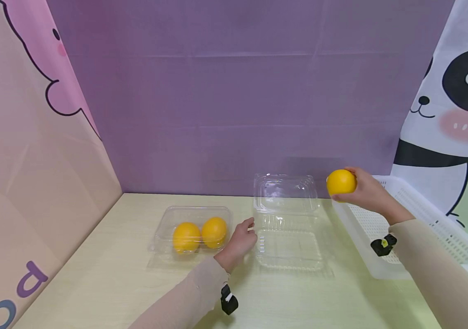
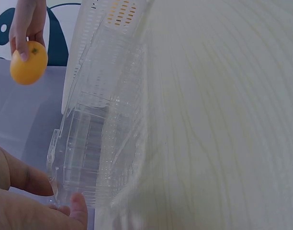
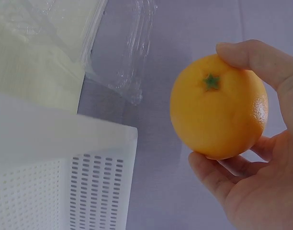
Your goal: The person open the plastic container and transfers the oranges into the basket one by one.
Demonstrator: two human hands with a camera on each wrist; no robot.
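Note:
My right hand point(image 1: 363, 191) grips an orange point(image 1: 341, 182) with thumb and fingers, up above the far end of the white basket. In the right wrist view the orange point(image 3: 218, 108) shows a green star-shaped stem mark. My left hand point(image 1: 240, 242) is at the left side of an open clear plastic clamshell box point(image 1: 289, 249). The left wrist view shows its thumb and fingers point(image 2: 78, 206) on either side of the box's rim, pinching it. The box's lid point(image 1: 285, 194) stands raised at the back, and I see no fruit inside.
To the left, a closed clear clamshell box point(image 1: 193, 211) holds two oranges point(image 1: 186, 237). The white perforated basket point(image 1: 406, 205) stands on the right side of the pale wooden table point(image 1: 106, 274). A purple backdrop point(image 1: 217, 100) rises behind the table, with printed cartoon panels on both sides.

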